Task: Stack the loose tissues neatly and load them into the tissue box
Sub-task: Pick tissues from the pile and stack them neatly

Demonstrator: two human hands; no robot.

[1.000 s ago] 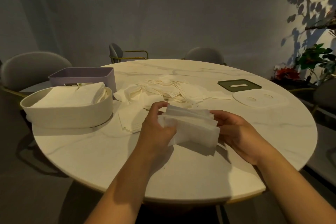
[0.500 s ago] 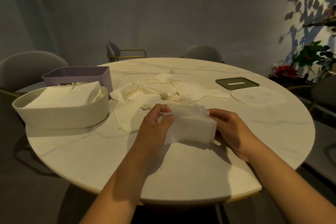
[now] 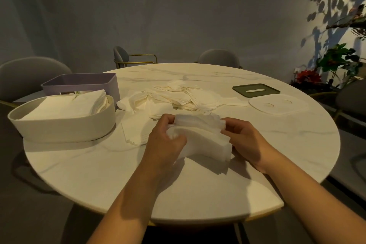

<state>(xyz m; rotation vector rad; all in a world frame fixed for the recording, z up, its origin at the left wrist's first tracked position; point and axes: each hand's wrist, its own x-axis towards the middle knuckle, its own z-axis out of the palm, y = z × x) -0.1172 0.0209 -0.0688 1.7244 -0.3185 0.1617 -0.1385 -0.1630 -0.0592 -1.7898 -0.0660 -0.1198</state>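
Two hands on one tissue stack (image 3: pixel 206 141): left hand (image 3: pixel 165 142) curled round its left end, right hand (image 3: pixel 248 141) pinching the right end; stack over the table (image 3: pixel 198 194), near half, white tissue box (image 3: pixel 65 130) far left

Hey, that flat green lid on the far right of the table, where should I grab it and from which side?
Probably its near long edge, reached from your side. The green lid lies flat on the table, thin, with no handle, so pinch the rim: thumb on top, fingertips slid underneath. Its centre slot looks too narrow for a sure grip.
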